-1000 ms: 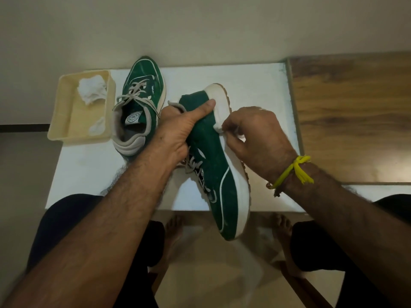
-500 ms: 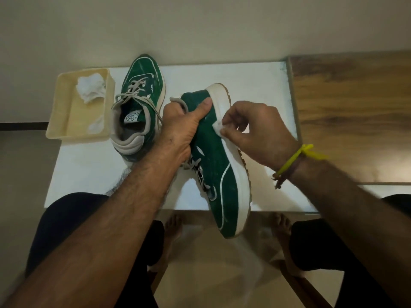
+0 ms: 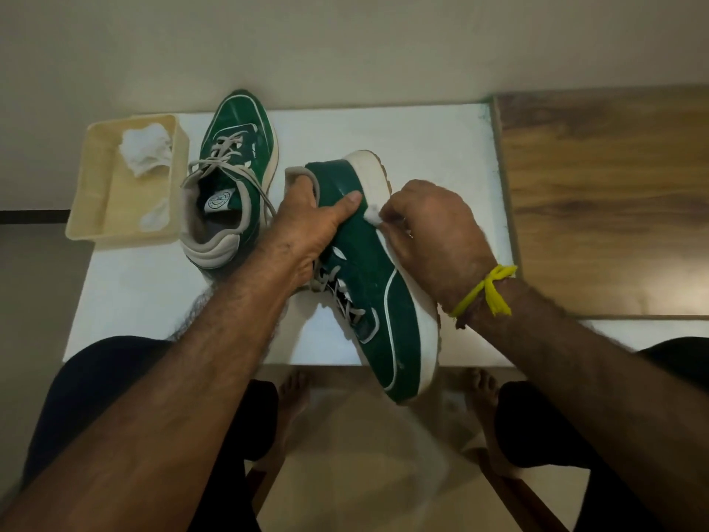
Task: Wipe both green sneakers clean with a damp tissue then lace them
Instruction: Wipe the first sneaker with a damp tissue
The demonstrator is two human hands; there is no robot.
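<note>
**Mid-wipe on sneaker number two, view from the head cam**

So from where I'm watching, the left hand (image 3: 307, 228) has a firm grip on the held sneaker (image 3: 368, 286), fingers tucked into the collar near the heel and thumb laid flat along the green suede side. The shoe is tipped onto its side and lifted off the white table (image 3: 422, 140), heel end pointing away, toe hanging over the near edge above the floor. Its laces look loose and sloppy down by the tongue.

The right hand (image 3: 433, 232) is curled around a small wad of damp tissue (image 3: 373, 216), pinching it against the spot where the green upper meets the cream midsole, right next to the left thumb tip. There's a yellow thread band (image 3: 487, 289) tied on that wrist.

The other green sneaker (image 3: 230, 178) sits upright on the table just left of the held one, toe facing the wall, laces threaded but untied and flopping out over the sides. Just beside it, at the table's left edge, there's a cream plastic tray (image 3: 92, 220) with a crumpled tissue (image 3: 145, 151) in the far corner and a smaller scrap (image 3: 157, 216) nearer me.

A wooden surface (image 3: 606, 201) butts up against the table on the right. Bare feet are visible on the floor underneath.
</note>
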